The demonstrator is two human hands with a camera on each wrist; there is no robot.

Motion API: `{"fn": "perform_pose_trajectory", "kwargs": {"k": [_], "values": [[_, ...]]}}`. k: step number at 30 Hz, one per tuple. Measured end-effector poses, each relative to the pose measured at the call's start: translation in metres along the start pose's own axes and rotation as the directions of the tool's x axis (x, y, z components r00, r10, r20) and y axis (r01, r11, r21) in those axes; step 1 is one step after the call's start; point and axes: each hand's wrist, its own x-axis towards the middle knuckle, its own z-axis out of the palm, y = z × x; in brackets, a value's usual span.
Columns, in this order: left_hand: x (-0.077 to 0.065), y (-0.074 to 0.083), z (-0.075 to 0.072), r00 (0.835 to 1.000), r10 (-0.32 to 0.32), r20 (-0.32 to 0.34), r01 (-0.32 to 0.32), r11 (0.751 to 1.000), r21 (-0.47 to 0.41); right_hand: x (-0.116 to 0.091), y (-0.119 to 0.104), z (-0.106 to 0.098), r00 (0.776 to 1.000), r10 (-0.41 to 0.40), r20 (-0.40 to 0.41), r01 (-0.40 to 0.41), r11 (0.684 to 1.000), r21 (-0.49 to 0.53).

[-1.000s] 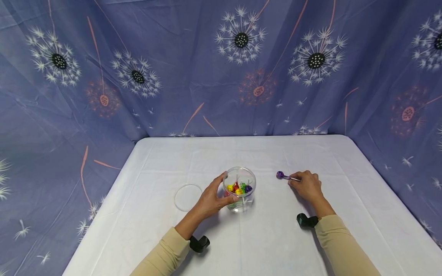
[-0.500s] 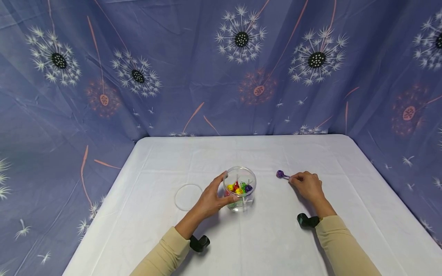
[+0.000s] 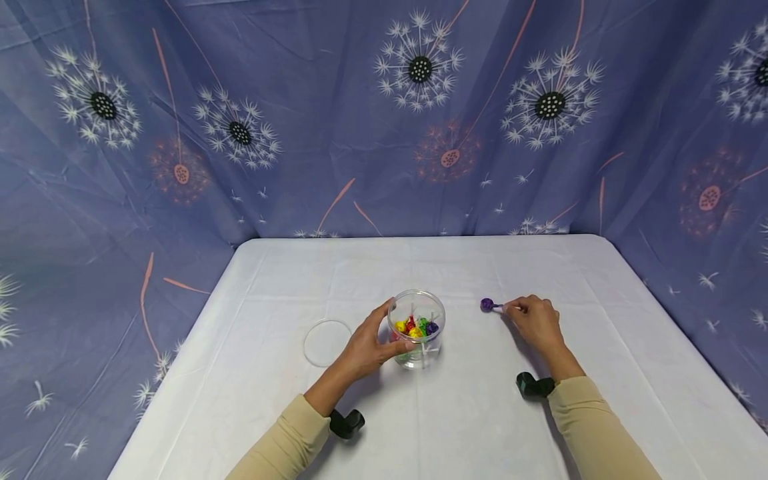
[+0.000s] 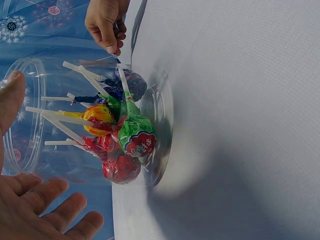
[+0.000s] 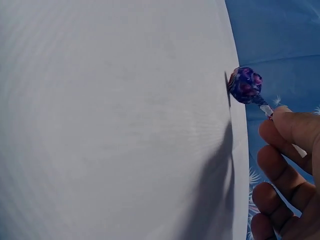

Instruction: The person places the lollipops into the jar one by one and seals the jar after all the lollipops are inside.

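Note:
My left hand (image 3: 367, 345) grips a clear plastic jar (image 3: 414, 363) near its rim, thumb on the near side and fingers around the left. Inside the jar lie several wrapped lollipops; the left wrist view shows a green lollipop (image 4: 137, 135), a yellow lollipop (image 4: 99, 119), red ones and dark purple ones, with white sticks pointing toward the mouth. To the jar's right, my right hand (image 3: 534, 325) pinches the stick of a purple-wrapped lollipop (image 3: 487, 305) between thumb and forefinger. Its round head (image 5: 245, 85) points left, close over the table, and most of the stick is hidden by the fingers.
A clear round lid (image 3: 327, 343) lies flat on the white-covered table (image 3: 270, 293), left of the jar. A blue dandelion-print curtain (image 3: 336, 133) hangs behind and at both sides. Black cameras sit at both wrists.
My right fingers have slid along the stick toward the purple lollipop's head, and the head has turned slightly. The left hand and the jar have stayed in place.

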Motion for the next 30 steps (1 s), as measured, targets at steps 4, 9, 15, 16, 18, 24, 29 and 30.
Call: {"fn": "perform_pose_trajectory", "kwargs": {"k": [4, 9, 15, 16, 18, 24, 29, 30], "values": [[0.000, 0.000, 0.000, 1.000, -0.001, -0.002, 0.001, 1.000, -0.001, 0.000, -0.003, 0.000, 0.999, -0.023, -0.029, 0.023, 1.000, 0.007], [0.000, -0.001, 0.000, 1.000, 0.005, 0.000, -0.005, 1.000, -0.003, -0.001, -0.009, -0.004, 0.999, -0.033, -0.026, 0.034, 0.999, 0.022], [0.000, -0.001, 0.000, 1.000, 0.015, -0.002, -0.015, 1.000, -0.012, -0.001, -0.020, -0.010, 0.998, -0.064, -0.018, 0.065, 0.997, 0.043], [0.000, -0.001, 0.000, 1.000, 0.015, -0.002, -0.015, 1.000, -0.012, -0.001, -0.023, -0.011, 0.997, -0.069, -0.017, 0.070, 0.996, 0.050], [0.000, -0.001, 0.000, 1.000, 0.014, -0.002, -0.014, 1.000, -0.014, 0.000, -0.028, -0.013, 0.996, -0.085, -0.020, 0.086, 0.994, 0.063], [0.000, 0.000, 0.000, 1.000, 0.015, 0.001, -0.015, 1.000, -0.018, 0.000, -0.048, -0.020, 0.990, -0.133, -0.047, 0.137, 0.984, 0.109], [0.000, 0.000, 0.000, 1.000, 0.001, 0.003, -0.001, 1.000, -0.019, 0.000, -0.068, -0.027, 0.984, -0.164, -0.069, 0.172, 0.976, 0.133], [0.000, 0.000, 0.000, 1.000, 0.002, 0.004, -0.002, 1.000, -0.019, -0.001, -0.072, -0.028, 0.983, -0.170, -0.075, 0.179, 0.974, 0.137]]}}
